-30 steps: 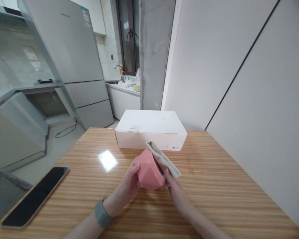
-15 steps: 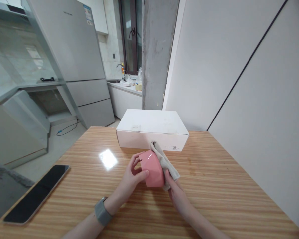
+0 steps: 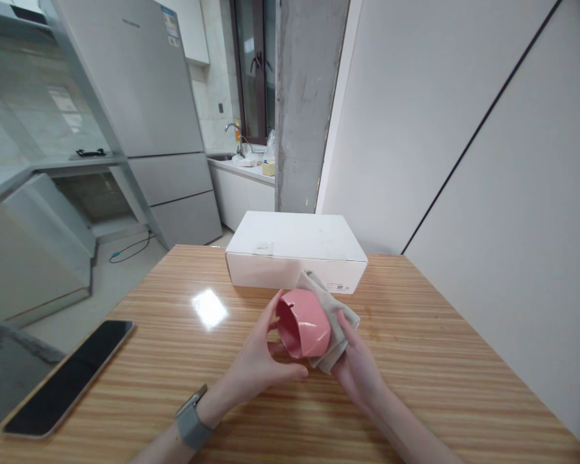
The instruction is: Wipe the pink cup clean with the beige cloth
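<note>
Gripping cloth (image 3: 339, 336), right hand (image 3: 359, 370) slanted

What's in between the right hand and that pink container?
A grey cloth does: the head view shows it between the right hand and the pink container.

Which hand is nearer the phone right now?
Left. The left hand, at the open end of the pink vessel, is to the right of the phone; the right hand, holding the grey cloth against the vessel's other end, is farther right.

Wood-grain table (image 3: 439, 361): white box (image 3: 294, 235) near far edge; phone (image 3: 70, 380) left.
</note>
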The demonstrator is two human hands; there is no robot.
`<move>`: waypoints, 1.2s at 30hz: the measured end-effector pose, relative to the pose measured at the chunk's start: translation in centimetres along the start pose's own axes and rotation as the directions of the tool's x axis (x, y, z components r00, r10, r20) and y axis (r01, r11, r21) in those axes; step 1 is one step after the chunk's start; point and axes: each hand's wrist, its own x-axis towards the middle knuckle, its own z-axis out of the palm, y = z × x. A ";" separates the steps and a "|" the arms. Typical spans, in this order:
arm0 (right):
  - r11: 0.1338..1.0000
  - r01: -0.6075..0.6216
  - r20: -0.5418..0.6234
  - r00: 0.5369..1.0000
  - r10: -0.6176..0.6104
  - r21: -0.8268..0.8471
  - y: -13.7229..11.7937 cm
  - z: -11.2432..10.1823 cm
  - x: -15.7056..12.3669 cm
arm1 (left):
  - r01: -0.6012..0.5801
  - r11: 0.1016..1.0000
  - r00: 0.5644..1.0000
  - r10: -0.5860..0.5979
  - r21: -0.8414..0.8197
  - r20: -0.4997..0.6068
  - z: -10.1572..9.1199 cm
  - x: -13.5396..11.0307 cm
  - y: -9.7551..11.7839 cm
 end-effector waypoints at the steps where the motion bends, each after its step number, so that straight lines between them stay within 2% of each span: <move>1: 1.000 -0.015 0.010 1.000 0.015 0.015 0.0 0.0 0.0 | -0.041 0.997 0.999 0.041 0.063 -0.002 0.0 0.0 0.1; 6: 0.996 -0.057 0.081 0.995 0.052 0.061 0.2 0.3 -0.1 | -0.277 0.884 0.950 0.312 0.377 -0.034 -0.1 0.1 0.0; 9: 0.995 -0.074 0.122 0.990 0.066 0.063 0.3 0.5 -0.4 | -0.301 0.874 0.934 0.351 0.380 -0.068 0.0 0.0 -0.2; 12: 0.995 -0.079 0.126 0.990 0.070 0.068 0.3 0.6 -0.6 | -0.274 0.914 0.942 0.318 0.300 -0.110 0.3 -0.1 -0.3; 15: 0.997 -0.058 0.082 0.995 0.054 0.054 0.4 0.6 -0.7 | -0.234 0.951 0.949 0.268 0.203 -0.164 0.3 0.0 -0.6; 21: 1.000 -0.002 0.028 1.000 0.002 0.001 1.3 0.4 -0.7 | -0.096 0.994 0.969 0.080 -0.056 -0.234 0.1 0.8 -1.4; 27: 0.989 0.107 -0.009 0.994 -0.109 -0.103 3.1 -0.6 -0.5 | -0.028 0.964 0.986 -0.017 -0.263 -0.166 -0.3 1.2 -1.7; 31: 0.953 0.184 -0.003 0.982 -0.190 -0.241 4.1 -2.0 -0.3 | 0.008 0.912 0.992 -0.060 -0.411 -0.114 0.1 1.0 -1.3; 36: 0.890 0.239 0.064 0.971 -0.232 -0.388 4.4 -3.2 -0.6 | 0.173 0.804 0.983 -0.176 -0.569 0.050 0.3 0.5 -0.5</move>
